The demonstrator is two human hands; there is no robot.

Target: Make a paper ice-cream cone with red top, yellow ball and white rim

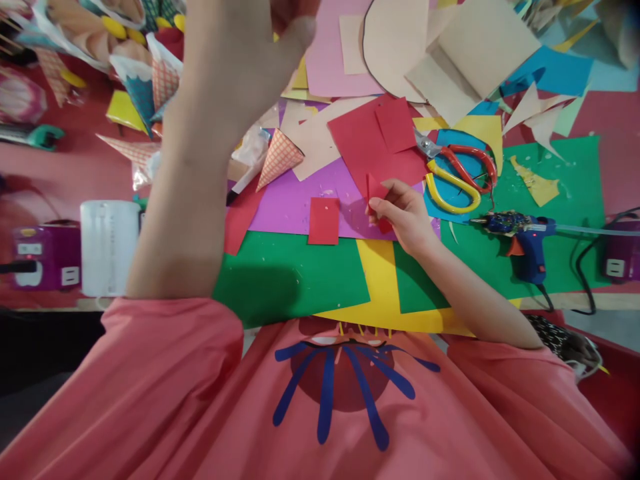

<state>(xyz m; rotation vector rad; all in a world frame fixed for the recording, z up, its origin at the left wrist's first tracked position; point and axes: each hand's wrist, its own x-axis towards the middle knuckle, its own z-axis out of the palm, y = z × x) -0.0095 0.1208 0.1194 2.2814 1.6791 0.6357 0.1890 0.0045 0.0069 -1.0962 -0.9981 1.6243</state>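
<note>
My right hand (404, 215) is closed on a small folded piece of red paper (376, 190), pinched between thumb and fingers above the purple sheet (295, 193). Left of it a red paper rectangle (324, 220) lies flat across the edge of the purple and green sheets. Behind are a large red sheet (360, 140) and a smaller red piece (397, 127). My left hand (255, 53) is raised close to the camera, above the table. Its thumb sticks out to the right; the other fingers are mostly cut off by the top edge, so its grip is hidden.
Scissors (460, 173) with red and yellow handles lie right of my right hand. Beyond is a blue glue gun (533, 243) with a cord, on a green sheet (575, 173). Paper cones (281, 159), card scraps and a white box (110, 247) lie about. A purple power socket (47, 257) stands left.
</note>
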